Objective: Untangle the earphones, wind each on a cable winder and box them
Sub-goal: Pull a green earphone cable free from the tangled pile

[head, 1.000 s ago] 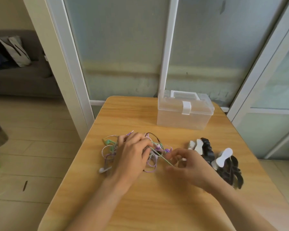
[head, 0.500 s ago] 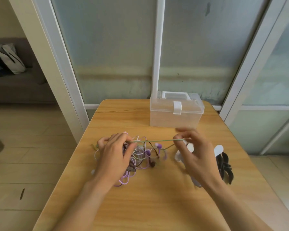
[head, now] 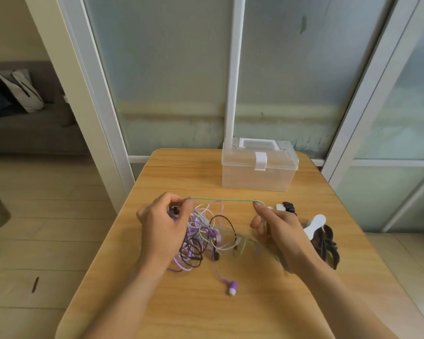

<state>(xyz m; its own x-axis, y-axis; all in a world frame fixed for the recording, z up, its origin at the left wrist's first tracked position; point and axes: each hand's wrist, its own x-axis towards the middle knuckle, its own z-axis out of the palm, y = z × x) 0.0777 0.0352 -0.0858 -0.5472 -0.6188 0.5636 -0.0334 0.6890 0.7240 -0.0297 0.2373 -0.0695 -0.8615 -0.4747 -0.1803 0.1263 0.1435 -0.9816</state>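
Thin green cord [head: 222, 199] is stretching tight and straight between two hands above the smooth wooden table [head: 230, 309]. The left hand [head: 163, 231] is curling its fingers around the messy bunch of purple, white and dark earphone wires [head: 201, 237], lifting it. The right hand [head: 278, 230] is pinching the green cord. Flat black and white cable winders [head: 321, 234] are lying just beside it. A clear plastic box [head: 258, 165] is sitting shut behind.
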